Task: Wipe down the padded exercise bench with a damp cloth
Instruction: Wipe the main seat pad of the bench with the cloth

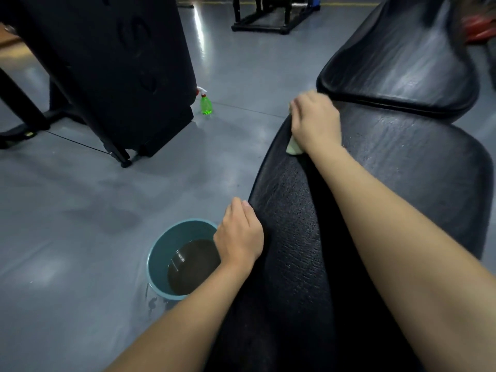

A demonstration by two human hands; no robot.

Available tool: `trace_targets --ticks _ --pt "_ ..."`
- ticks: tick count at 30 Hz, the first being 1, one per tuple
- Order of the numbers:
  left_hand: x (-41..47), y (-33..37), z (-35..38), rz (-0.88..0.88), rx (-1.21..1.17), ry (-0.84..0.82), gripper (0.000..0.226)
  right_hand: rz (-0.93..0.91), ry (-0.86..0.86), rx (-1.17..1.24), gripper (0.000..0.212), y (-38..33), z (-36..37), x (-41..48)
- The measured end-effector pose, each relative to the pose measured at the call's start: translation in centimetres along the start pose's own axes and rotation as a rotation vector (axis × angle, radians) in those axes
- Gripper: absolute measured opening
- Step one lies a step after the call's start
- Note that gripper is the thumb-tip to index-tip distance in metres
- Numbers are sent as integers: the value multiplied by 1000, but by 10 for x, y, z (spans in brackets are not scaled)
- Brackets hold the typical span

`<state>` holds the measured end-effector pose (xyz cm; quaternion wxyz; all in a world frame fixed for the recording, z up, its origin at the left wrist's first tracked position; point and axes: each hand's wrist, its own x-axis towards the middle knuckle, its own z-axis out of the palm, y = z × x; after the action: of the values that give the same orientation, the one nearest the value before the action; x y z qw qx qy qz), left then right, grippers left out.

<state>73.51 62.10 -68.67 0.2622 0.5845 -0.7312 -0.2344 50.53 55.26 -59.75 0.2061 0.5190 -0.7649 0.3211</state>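
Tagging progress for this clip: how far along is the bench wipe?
Done, apparently: back pad shows wet streaks. In hand: right hand holds the cloth on the seat pad, far left edge; left hand grips its near edge. Left: the duller near half of the seat pad.

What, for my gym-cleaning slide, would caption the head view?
Right hand wipes a pale cloth along the black padded bench seat; left hand grips its edge beside a teal plastic bucket.

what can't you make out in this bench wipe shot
Cloth: head view, mostly under the right hand; only a pale corner shows.
Left hand: fingertips hidden behind its own knuckles at the bench edge.
Bucket: right rim covered by the left hand.
Red thing, top right: blurred, cut by the edge.
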Motion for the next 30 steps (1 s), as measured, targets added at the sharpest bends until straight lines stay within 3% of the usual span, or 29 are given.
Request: trace_targets --ticks 3,10,14,19,24,27,30 --pt "-2 3 -5 10 -9 2 34 -97 -80 84 30 -17 -5 -26" --pt "-37 -12 -22 -82 -73 -157 31 -258 -511 387 50 -78 -43 -148" --pt "-77 -45 -23 -52 -43 -182 33 -432 -576 381 51 -74 -47 -179" --pt "-88 -48 -18 -70 -91 -152 34 -442 -404 219 45 -42 -30 -123" --pt "-89 -48 -19 -77 -109 -126 42 52 -147 178 40 2 -25 -49" --pt "-85 -48 -17 -72 -110 -108 39 24 -77 127 32 -16 -10 -50" --pt "-87 -50 -16 -60 -123 -78 35 -116 -134 170 29 -30 -12 -73"
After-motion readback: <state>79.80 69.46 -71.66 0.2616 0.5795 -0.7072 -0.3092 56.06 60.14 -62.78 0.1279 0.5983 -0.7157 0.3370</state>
